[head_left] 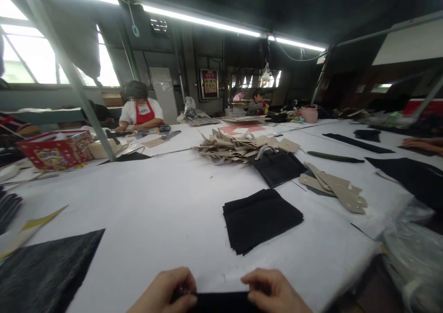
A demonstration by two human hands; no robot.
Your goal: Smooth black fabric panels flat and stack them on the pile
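Note:
At the near edge of the white table, my left hand (175,292) and my right hand (270,292) pinch the two upper corners of a black fabric piece (223,301). Most of that piece is cut off by the bottom of the view. Just beyond my hands lies a stack of black fabric pieces (261,218), its edges slightly fanned. Behind the stack rests a black handbag (280,168) with a grey handle, lying against a heap of beige pieces (235,144).
Dark sheets (44,271) lie at the near left. Beige strips (335,186) and a long dark green object (335,157) are on the right. A red box (57,150) stands by a pole (86,105). A person in a red apron (143,112) works across the table (145,211).

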